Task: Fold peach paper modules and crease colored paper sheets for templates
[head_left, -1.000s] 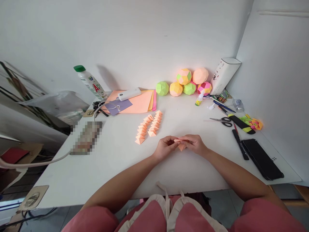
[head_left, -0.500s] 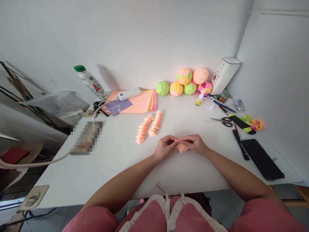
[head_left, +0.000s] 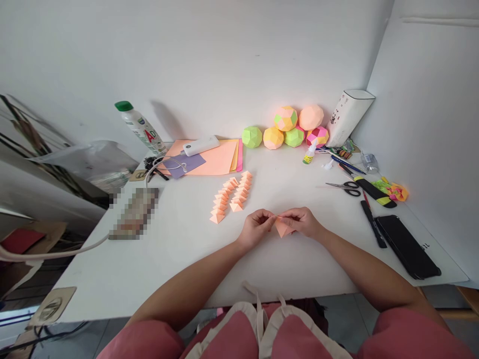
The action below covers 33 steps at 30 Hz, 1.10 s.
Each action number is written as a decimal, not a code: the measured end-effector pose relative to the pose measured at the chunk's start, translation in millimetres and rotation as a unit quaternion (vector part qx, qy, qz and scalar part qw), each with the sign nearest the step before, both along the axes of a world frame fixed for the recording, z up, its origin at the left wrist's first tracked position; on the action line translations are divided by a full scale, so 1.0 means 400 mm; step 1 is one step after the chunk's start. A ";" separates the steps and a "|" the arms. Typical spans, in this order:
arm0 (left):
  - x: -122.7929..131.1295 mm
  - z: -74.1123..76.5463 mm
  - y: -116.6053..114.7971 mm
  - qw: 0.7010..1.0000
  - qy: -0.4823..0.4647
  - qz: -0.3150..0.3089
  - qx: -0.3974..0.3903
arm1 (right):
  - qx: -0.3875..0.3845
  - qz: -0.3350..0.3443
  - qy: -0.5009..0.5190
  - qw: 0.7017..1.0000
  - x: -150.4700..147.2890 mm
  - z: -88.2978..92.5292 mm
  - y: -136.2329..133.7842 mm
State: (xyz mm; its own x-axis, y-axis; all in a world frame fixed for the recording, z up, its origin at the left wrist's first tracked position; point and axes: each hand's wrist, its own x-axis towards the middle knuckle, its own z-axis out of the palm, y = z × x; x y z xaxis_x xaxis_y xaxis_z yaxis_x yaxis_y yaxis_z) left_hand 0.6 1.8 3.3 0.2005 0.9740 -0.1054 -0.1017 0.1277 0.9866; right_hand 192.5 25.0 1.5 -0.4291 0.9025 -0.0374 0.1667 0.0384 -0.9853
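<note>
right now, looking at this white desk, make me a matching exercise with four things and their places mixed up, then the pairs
1 green-capped white plastic bottle
2 black-handled metal scissors
3 flat black phone
4 small folded orange paper piece

a pinched between left hand and right hand
b near right corner of the white table
c far left, at the back
d right side, farther back than the phone

Pairs: 1-c, 2-d, 3-b, 4-a

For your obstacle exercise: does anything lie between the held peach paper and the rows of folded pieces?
Nothing visible: bare table separates the peach paper, held by left hand and right hand, from the rows.
</note>
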 end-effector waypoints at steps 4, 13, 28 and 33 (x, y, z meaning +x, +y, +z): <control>-0.002 -0.005 -0.001 1.000 0.002 0.016 0.001 | -0.019 -0.001 0.004 1.000 0.003 -0.007 0.002; -0.003 -0.010 0.002 1.000 0.004 0.016 0.009 | -0.013 -0.003 -0.025 1.000 0.006 -0.011 0.008; 0.001 -0.005 -0.008 0.999 0.044 0.018 0.027 | -0.017 0.023 -0.031 0.999 -0.001 -0.006 0.006; -0.003 -0.005 -0.006 0.999 0.028 0.015 0.016 | -0.025 0.011 -0.026 0.999 0.007 -0.013 0.012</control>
